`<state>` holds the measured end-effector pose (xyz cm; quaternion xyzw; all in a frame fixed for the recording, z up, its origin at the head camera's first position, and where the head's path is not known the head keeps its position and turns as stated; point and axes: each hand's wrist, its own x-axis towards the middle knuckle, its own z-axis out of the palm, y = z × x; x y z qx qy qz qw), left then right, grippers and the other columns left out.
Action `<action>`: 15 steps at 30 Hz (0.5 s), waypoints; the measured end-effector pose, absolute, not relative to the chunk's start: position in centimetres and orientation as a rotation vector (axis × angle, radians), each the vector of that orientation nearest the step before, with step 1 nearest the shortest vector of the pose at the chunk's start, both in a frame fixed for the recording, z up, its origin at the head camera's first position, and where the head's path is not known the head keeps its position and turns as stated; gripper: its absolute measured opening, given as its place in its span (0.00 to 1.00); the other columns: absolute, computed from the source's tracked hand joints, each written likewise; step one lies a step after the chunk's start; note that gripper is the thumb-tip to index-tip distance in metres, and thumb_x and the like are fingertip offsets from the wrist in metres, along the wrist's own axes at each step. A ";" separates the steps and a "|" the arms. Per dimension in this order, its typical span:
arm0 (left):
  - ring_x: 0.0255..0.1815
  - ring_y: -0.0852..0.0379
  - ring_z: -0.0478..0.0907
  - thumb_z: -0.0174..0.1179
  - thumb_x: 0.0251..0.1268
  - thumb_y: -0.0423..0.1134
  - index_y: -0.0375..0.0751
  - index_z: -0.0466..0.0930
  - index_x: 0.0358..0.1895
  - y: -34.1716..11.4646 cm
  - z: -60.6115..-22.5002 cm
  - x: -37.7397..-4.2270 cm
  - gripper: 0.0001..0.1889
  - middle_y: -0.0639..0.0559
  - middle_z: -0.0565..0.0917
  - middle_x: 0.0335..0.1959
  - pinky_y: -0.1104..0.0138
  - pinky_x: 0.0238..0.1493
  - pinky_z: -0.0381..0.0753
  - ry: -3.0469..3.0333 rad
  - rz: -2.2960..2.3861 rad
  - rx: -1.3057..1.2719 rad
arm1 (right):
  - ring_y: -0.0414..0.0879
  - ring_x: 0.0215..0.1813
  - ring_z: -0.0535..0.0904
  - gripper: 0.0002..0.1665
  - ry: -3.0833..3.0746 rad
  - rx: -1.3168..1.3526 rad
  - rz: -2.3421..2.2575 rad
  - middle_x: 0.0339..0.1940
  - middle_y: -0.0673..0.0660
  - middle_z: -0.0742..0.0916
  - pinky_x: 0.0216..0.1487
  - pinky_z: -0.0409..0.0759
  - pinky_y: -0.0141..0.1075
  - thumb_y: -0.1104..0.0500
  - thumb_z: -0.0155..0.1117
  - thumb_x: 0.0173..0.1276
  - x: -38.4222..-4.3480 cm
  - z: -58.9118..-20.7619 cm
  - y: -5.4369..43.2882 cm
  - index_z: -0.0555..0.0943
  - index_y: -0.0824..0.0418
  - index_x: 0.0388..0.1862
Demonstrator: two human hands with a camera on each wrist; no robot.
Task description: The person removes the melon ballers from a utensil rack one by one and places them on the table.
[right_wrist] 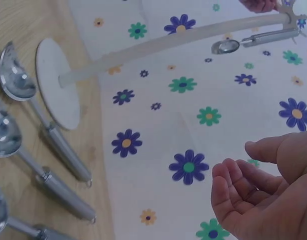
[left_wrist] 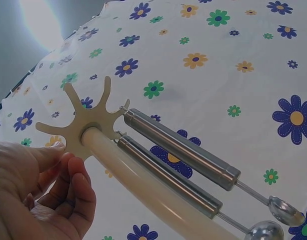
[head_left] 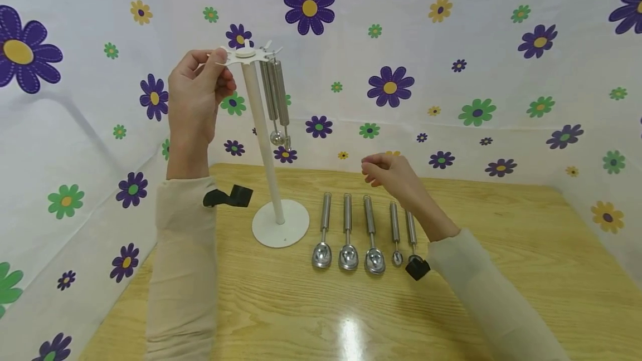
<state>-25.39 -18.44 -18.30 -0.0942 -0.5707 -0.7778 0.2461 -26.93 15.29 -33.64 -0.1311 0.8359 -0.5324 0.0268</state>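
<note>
Left grip (head_left: 197,88) pinches, between thumb and fingers, one prong of the flat white star-shaped crown (head_left: 246,55) topping a white stand (head_left: 263,138) with a slim pole and round base. Just right of that grip, two slim silver metal utensils (head_left: 282,96) with cylindrical handles hang from the crown's prongs beside the pole, bowls downward. Right grip (head_left: 396,178) is empty, its fingers loosely bent, raised well to the right of the stand. Below it and to its left, three large silver metal scoops (head_left: 348,227) with oval bowls lie on the yellow wood-grained surface (head_left: 301,316); more directly beneath it lie two smaller silver metal scoops (head_left: 395,224), one bowl partly hidden by a black patch (head_left: 418,267). Behind both grips hangs a white flower-printed cloth (head_left: 341,43).
</note>
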 end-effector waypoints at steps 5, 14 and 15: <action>0.29 0.54 0.80 0.67 0.71 0.40 0.37 0.82 0.47 -18.5 -18.3 -25.4 0.10 0.45 0.81 0.31 0.72 0.40 0.85 -1.557 -2.123 -0.253 | 0.54 0.50 0.84 0.20 2.508 -0.521 -1.774 0.50 0.64 0.86 0.50 0.86 0.38 0.54 0.59 0.81 -27.3 -30.7 12.4 0.81 0.66 0.61; 0.30 0.53 0.80 0.66 0.72 0.40 0.37 0.81 0.47 -18.4 -18.3 -25.3 0.11 0.45 0.81 0.31 0.71 0.41 0.85 -1.562 -2.119 -0.245 | 0.52 0.47 0.85 0.17 2.383 -0.692 -1.980 0.47 0.63 0.87 0.56 0.85 0.41 0.59 0.60 0.80 -27.5 -26.5 8.1 0.81 0.68 0.61; 0.30 0.53 0.80 0.66 0.72 0.40 0.37 0.81 0.47 -18.4 -18.3 -25.3 0.10 0.45 0.81 0.31 0.71 0.40 0.85 -1.561 -2.121 -0.249 | 0.54 0.48 0.85 0.17 2.361 -0.711 -2.008 0.48 0.64 0.87 0.57 0.85 0.40 0.59 0.61 0.80 -27.6 -26.0 7.8 0.81 0.68 0.61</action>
